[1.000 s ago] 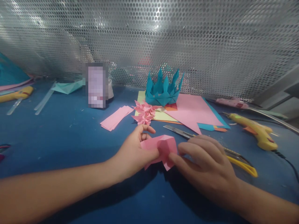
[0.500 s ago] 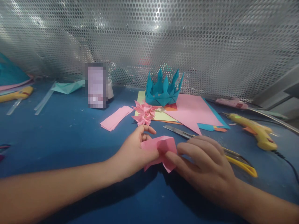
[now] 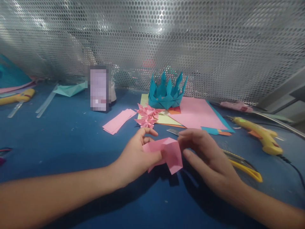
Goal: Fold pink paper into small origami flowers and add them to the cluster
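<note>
And there's the pink paper (image 3: 172, 153), creased into angled panels, its lower corner poking down, held above the blue worktop (image 3: 100, 203) just this side of the pink paper flowers (image 3: 148, 115)! The left hand (image 3: 134, 156) has it pinched between thumb and fingers; the right hand (image 3: 207, 156) sits at its edge, thumb and fingers apart.

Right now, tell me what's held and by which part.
The left hand holds the folded pink paper by its left end; whether the right hand touches it is unclear.
</note>
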### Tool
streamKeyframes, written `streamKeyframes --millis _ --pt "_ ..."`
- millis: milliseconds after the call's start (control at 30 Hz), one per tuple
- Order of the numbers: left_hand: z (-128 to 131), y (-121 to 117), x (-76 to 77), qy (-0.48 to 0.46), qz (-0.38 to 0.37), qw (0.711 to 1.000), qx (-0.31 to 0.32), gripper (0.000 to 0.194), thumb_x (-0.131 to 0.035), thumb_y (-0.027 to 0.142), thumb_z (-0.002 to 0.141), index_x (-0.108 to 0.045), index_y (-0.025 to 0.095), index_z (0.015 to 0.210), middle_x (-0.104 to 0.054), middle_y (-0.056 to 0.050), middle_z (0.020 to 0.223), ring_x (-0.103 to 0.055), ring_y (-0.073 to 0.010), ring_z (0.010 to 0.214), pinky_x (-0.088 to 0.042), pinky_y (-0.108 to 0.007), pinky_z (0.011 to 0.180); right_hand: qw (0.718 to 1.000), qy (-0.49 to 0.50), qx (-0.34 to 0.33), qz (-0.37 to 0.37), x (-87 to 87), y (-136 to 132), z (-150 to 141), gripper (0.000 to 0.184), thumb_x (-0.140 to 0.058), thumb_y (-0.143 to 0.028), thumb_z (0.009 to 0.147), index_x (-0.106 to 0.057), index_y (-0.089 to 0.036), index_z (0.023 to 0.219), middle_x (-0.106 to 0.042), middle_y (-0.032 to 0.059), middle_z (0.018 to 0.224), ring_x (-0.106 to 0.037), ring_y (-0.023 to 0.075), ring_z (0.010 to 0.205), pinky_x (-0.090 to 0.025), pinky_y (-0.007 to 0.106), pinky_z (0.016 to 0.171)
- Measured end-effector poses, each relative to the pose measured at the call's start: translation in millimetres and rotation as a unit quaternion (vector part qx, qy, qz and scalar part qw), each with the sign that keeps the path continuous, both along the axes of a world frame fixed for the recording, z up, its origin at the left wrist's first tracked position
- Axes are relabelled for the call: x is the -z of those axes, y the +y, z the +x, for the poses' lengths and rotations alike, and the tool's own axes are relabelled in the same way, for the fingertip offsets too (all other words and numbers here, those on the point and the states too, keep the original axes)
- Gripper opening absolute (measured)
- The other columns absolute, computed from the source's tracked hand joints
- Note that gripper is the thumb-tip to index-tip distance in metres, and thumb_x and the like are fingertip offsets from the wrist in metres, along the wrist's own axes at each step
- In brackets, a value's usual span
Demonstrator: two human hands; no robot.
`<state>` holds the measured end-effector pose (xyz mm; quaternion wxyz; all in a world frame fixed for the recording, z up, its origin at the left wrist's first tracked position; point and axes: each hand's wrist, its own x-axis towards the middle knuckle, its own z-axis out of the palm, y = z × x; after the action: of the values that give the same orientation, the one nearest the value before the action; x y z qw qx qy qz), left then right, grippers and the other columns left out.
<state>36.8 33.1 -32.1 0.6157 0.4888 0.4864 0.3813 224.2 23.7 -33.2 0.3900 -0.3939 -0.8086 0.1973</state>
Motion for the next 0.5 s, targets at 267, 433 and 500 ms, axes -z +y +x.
streamKeyframes --millis 267,433,500 --pt "-2.8 -1.9 3.0 -0.028 -0.011 1.000 -0.006 0.045 -0.072 0.024 0.064 -0.040 0.021 0.097 -0.050 0.007 0.065 -0.048 -0.0066 0.048 -0.037 -0.018 0.047 0.990 -0.050 -0.042 -0.126 -1.0 4.4 -2.0 0.018 -0.043 -0.026 0.091 -0.058 -0.021 0.082 -0.063 0.0006 0.075 -0.060 0.0138 0.068 -0.050 0.026 0.062" --pt "-2.4 -3.1 4.3 -0.021 -0.011 1.000 0.006 0.044 -0.067 0.013 0.064 -0.040 0.022 0.098 -0.052 0.006 0.069 -0.049 -0.0067 0.052 -0.039 -0.019 0.050 0.991 -0.062 -0.032 -0.118 3.7 4.4 -2.3 0.020 -0.046 -0.027 0.090 -0.055 -0.020 0.075 -0.059 0.0001 0.070 -0.055 0.0131 0.063 -0.046 0.026 0.059" --pt "-2.0 -3.4 3.7 -0.016 -0.010 1.000 0.007 0.044 -0.065 0.011 0.063 -0.040 0.021 0.098 -0.053 0.006 0.070 -0.049 -0.0064 0.053 -0.040 -0.019 0.051 0.991 -0.071 -0.030 -0.107 4.3 4.0 -2.3 0.021 -0.046 -0.026 0.090 -0.055 -0.020 0.072 -0.058 -0.0001 0.069 -0.054 0.0131 0.063 -0.046 0.026 0.059"
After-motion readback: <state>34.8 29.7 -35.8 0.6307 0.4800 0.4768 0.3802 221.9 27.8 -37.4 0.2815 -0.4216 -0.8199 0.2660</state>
